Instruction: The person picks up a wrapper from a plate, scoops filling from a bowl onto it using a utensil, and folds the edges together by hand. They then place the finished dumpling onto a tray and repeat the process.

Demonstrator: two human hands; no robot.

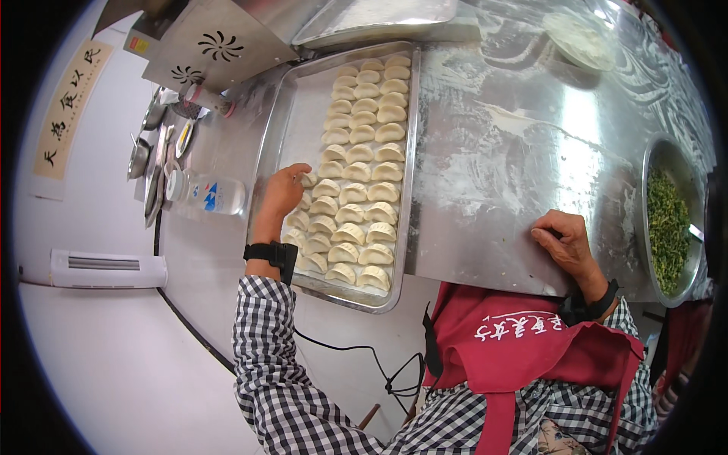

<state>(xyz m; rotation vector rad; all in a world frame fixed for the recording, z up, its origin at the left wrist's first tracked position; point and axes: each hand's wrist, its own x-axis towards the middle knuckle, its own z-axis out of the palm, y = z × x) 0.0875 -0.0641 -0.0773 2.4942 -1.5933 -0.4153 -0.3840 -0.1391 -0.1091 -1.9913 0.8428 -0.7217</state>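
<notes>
Red apron (531, 353) cloth and a black-and-white checked shirt (265, 326) fill the near side, below the edge of a steel table (485, 227). Pale crescent dumplings (353, 193) lie in columns on a metal tray (303, 106), ahead of the body and left of its middle. Three columns run toward the tray's far end; a shorter, leftmost one reaches from the near end to the left hand (285, 191). That hand hangs over the tray's left side, its fingertips at the last dumpling (309, 180) of this column; whether they pinch it or only touch it, I cannot tell. Well apart, the right hand (566, 241) rests by the table's near edge, fingers curled, its palm hidden, between the tray and a metal bowl (647, 227) of chopped greens (667, 220).
</notes>
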